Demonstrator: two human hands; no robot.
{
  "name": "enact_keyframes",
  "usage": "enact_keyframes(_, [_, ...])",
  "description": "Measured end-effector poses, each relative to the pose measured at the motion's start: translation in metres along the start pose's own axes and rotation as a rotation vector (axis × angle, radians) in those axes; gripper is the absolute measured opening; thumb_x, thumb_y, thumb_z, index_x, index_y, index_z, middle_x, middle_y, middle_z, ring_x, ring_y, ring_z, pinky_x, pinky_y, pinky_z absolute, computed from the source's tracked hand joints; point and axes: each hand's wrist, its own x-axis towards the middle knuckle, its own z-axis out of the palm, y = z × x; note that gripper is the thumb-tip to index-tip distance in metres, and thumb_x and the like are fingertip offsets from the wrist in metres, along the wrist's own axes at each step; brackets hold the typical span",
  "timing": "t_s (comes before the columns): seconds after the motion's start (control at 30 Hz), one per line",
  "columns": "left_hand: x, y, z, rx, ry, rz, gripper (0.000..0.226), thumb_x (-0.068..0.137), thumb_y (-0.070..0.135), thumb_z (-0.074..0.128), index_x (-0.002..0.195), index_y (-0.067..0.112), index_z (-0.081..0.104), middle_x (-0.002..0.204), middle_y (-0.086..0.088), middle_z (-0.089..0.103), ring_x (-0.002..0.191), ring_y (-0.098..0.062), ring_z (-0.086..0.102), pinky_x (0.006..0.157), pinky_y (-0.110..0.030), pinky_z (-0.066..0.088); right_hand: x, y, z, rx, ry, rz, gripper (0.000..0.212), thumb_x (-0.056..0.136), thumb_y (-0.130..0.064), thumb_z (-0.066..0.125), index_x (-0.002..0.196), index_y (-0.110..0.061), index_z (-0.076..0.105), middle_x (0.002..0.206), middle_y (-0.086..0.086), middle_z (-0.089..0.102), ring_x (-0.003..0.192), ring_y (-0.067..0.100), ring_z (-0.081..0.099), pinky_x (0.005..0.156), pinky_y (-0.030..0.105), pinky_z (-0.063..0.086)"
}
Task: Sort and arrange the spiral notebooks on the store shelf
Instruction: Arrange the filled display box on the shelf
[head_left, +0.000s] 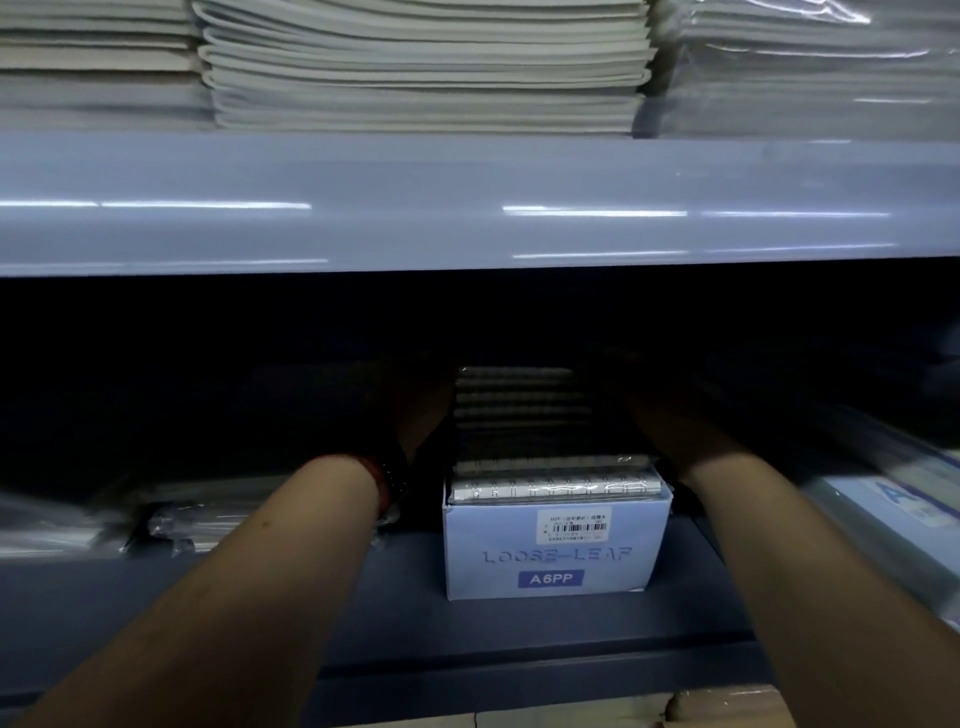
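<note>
Hands (422, 410) (667, 423) flank box (551, 564) holding spiral notebooks (524, 415).

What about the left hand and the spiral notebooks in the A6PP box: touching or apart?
Cannot tell. The head view shows the left hand close beside the spiral notebooks in the box, but shadow hides whether they meet.

I saw the upper shelf (467, 208) as smooth and glossy, like painted metal, streaked with light reflections. The lower shelf (519, 623) looked duller, near matt. The booklets (426, 67) stacked above showed matt paper edges, and the wrapped stack (805, 62) beside them wore shiny clear film. The box (556, 551) was matt pale card. The spiral notebooks (550, 483) inside it had bright wire coils under clear wrap.
</note>
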Motion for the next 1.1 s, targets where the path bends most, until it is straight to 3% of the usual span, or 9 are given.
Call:
enact_keyframes(0.1, [0.004, -0.013, 0.014, -0.008, 0.007, 0.017, 0.042, 0.106, 0.030, 0.048, 0.142, 0.009, 0.053, 0.144, -0.014, 0.054, 0.133, -0.031, 0.050, 0.113, -0.045, 0.039, 0.006, 0.006, 0.004, 0.046, 0.011, 0.045, 0.030, 0.096, -0.031, 0.063, 0.126, -0.030, 0.061, 0.105, -0.014, 0.062, 0.094, 0.001, 0.059, 0.068, 0.017, 0.046])
enact_keyframes(0.27, [0.013, -0.027, 0.021, 0.026, 0.108, 0.091, 0.016, 0.103, 0.041, 0.053, 0.117, 0.041, 0.059, 0.110, 0.007, 0.062, 0.111, -0.020, 0.061, 0.100, -0.039, 0.049, 0.005, 0.007, 0.007, 0.085, 0.037, 0.088, 0.033, 0.096, -0.032, 0.062, 0.128, -0.024, 0.059, 0.100, -0.011, 0.060, 0.085, 0.002, 0.057, 0.052, 0.010, 0.047])
enact_keyframes(0.4, [0.002, -0.026, 0.024, -0.113, 0.096, 0.015, 0.013, 0.104, 0.034, 0.054, 0.117, 0.034, 0.056, 0.096, 0.016, 0.056, 0.087, -0.001, 0.058, 0.069, -0.007, 0.048, -0.007, 0.006, 0.005, 0.159, 0.060, 0.136, 0.043, 0.099, -0.018, 0.051, 0.141, -0.011, 0.046, 0.116, 0.006, 0.059, 0.095, 0.018, 0.058, 0.051, 0.012, 0.044])
enact_keyframes(0.5, [0.001, -0.029, 0.026, -0.111, 0.085, -0.016, 0.008, 0.103, 0.034, 0.054, 0.096, 0.034, 0.059, 0.093, 0.006, 0.063, 0.093, -0.019, 0.066, 0.076, -0.026, 0.054, -0.010, 0.004, 0.004, 0.184, 0.024, 0.175, 0.048, 0.101, -0.016, 0.046, 0.147, -0.006, 0.038, 0.140, 0.016, 0.049, 0.133, 0.032, 0.044, 0.067, 0.018, 0.037])
enact_keyframes(0.6, [0.007, -0.036, 0.023, -0.144, 0.064, -0.068, 0.018, 0.095, 0.054, 0.060, 0.099, 0.037, 0.063, 0.102, -0.001, 0.069, 0.098, -0.023, 0.068, 0.085, -0.038, 0.056, -0.012, 0.000, 0.008, 0.207, 0.034, 0.187, 0.048, 0.102, -0.016, 0.046, 0.147, -0.005, 0.038, 0.147, 0.021, 0.045, 0.135, 0.035, 0.043, 0.060, 0.022, 0.039])
enact_keyframes(0.8, [-0.025, -0.017, 0.024, -0.333, 0.109, -0.157, 0.056, 0.094, 0.059, 0.058, 0.134, 0.020, 0.059, 0.128, -0.009, 0.065, 0.113, -0.027, 0.063, 0.104, -0.048, 0.049, -0.033, 0.000, 0.012, 0.381, 0.126, 0.209, 0.014, 0.098, -0.035, 0.056, 0.094, -0.022, 0.061, 0.078, 0.003, 0.068, 0.066, 0.017, 0.064, 0.047, 0.012, 0.048])
enact_keyframes(0.9, [-0.073, 0.001, 0.021, -0.437, 0.148, -0.193, 0.079, 0.083, 0.069, 0.063, 0.145, 0.024, 0.050, 0.136, -0.004, 0.059, 0.124, -0.029, 0.056, 0.111, -0.050, 0.043, -0.052, 0.007, 0.012, 0.523, 0.145, 0.172, 0.026, 0.097, -0.039, 0.059, 0.105, -0.019, 0.073, 0.093, 0.003, 0.078, 0.083, 0.021, 0.075, 0.077, 0.032, 0.058])
enact_keyframes(1.0, [-0.120, -0.003, 0.017, -0.345, 0.137, -0.109, 0.045, 0.093, 0.051, 0.063, 0.112, 0.010, 0.070, 0.102, -0.017, 0.070, 0.104, -0.030, 0.066, 0.095, -0.033, 0.052, -0.080, 0.021, 0.017, 0.453, 0.242, 0.118, 0.028, 0.098, -0.034, 0.059, 0.099, -0.010, 0.074, 0.093, 0.006, 0.078, 0.090, 0.024, 0.073, 0.081, 0.037, 0.053])
enact_keyframes(1.1, [-0.141, -0.001, 0.008, -0.126, 0.066, 0.051, 0.022, 0.093, 0.040, 0.065, 0.080, 0.023, 0.072, 0.072, 0.009, 0.071, 0.072, -0.009, 0.067, 0.064, -0.021, 0.047, -0.103, 0.028, 0.021, 0.231, 0.286, 0.012, 0.020, 0.095, -0.028, 0.061, 0.084, -0.016, 0.073, 0.082, 0.001, 0.075, 0.083, 0.016, 0.070, 0.074, 0.031, 0.048])
